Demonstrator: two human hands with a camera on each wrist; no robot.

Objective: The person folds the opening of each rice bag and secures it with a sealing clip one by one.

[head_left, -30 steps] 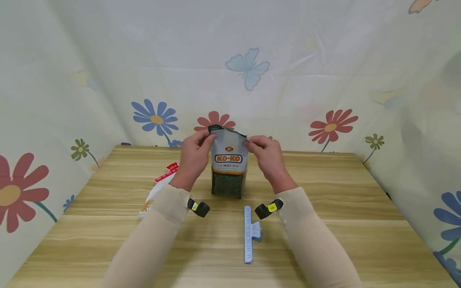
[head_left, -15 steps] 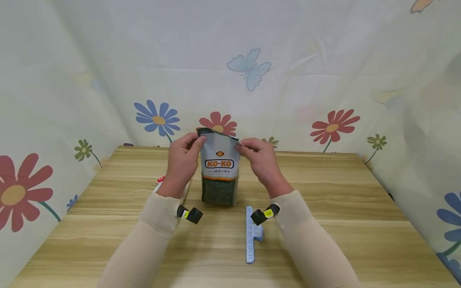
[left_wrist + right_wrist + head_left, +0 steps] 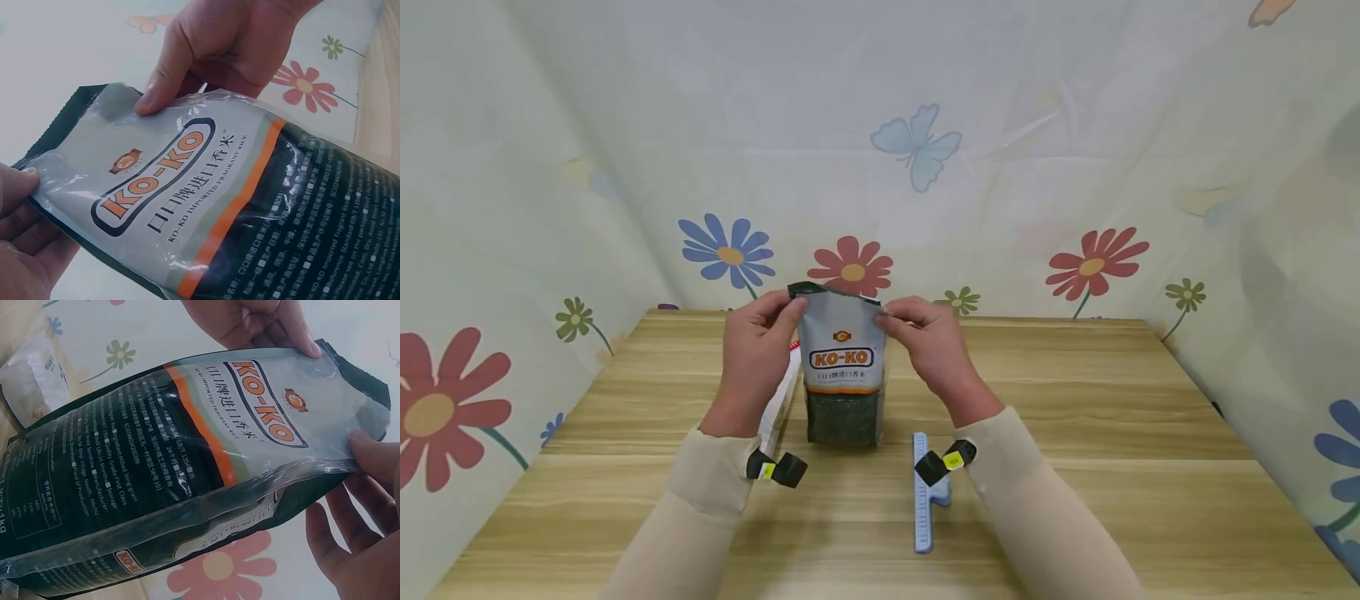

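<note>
A KO-KO rice bag (image 3: 842, 367), silver-grey above and dark green below, stands upright between my hands. My left hand (image 3: 758, 350) pinches its top left corner between thumb and fingers. At the top right corner, my right hand (image 3: 928, 342) pinches the edge with the thumb in front. The right wrist view shows the dark top edge of the bag (image 3: 187, 450) with the right hand's thumb on the front face. Whether the bag's base touches the table cannot be told. A light blue sealing clip (image 3: 922, 508) lies on the table, partly behind the right wrist camera.
Behind my left hand lies a white bag (image 3: 778, 408) with a bit of red at its top, mostly hidden. The wooden table (image 3: 1075, 500) ends at a flower-printed cloth backdrop (image 3: 1000, 192).
Both hands have moved left and nearer to me with the rice bag between them. It now hides part of the white bag's surroundings. The blue clip stays in place.
</note>
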